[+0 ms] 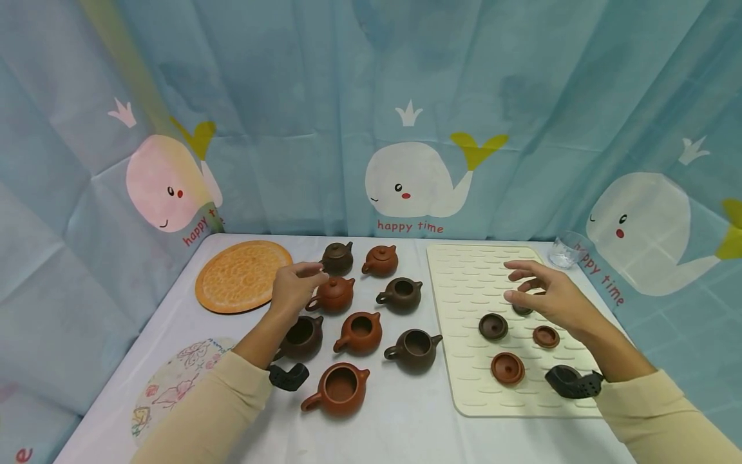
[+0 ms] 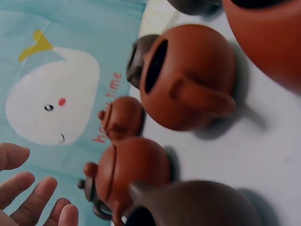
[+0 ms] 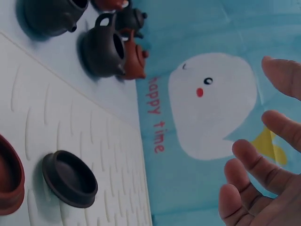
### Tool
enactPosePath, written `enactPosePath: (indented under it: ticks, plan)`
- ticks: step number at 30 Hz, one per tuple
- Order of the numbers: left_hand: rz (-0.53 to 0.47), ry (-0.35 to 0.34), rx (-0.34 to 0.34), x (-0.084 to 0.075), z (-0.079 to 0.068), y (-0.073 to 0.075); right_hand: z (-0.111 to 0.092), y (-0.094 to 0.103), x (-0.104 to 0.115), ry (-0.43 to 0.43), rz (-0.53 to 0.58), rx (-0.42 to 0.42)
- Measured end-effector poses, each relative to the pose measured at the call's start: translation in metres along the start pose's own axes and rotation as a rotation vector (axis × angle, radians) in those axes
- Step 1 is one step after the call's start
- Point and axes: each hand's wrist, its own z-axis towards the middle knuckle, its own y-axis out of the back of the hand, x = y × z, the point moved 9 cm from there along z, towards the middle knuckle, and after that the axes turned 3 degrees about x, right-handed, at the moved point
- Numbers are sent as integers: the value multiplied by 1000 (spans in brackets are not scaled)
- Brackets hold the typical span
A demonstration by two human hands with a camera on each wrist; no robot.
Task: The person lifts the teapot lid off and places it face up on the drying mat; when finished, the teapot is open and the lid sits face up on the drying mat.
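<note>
My left hand (image 1: 292, 291) hovers with loosely bent fingers beside a lidded red clay teapot (image 1: 335, 295); in the left wrist view nothing lies between its fingers (image 2: 33, 197). Behind that pot stand a lidded dark teapot (image 1: 337, 259) and a smaller lidded red teapot (image 1: 380, 260). Open-topped pots, such as a red teapot (image 1: 359, 333) and a dark teapot (image 1: 413, 351), stand nearer me. Over the cream mat (image 1: 464, 399) my right hand (image 1: 551, 296) is spread and holds nothing. Below it lie a dark lid (image 1: 493, 327), a red lid (image 1: 507, 369) and others, one partly hidden.
An orange round mat (image 1: 243, 277) lies at the back left, with a patterned round mat (image 1: 185, 380) partly under my left forearm. A clear glass bowl (image 1: 565, 251) stands at the back right corner. Behind the table hangs a blue whale-print curtain (image 1: 319, 129).
</note>
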Motion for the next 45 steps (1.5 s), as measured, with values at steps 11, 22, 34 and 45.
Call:
enactPosePath:
  ticks: [11, 22, 34, 45]
  plan:
    - [35, 120, 9, 35, 10, 10, 9, -17, 21, 31, 17, 45]
    - [61, 198, 28, 54, 15, 9, 16, -31, 45, 60, 17, 70]
    - [113, 214, 70, 67, 18, 9, 31, -49, 74, 110, 12, 128]
    - [141, 179, 89, 66, 18, 5, 51, -64, 93, 129, 77, 162]
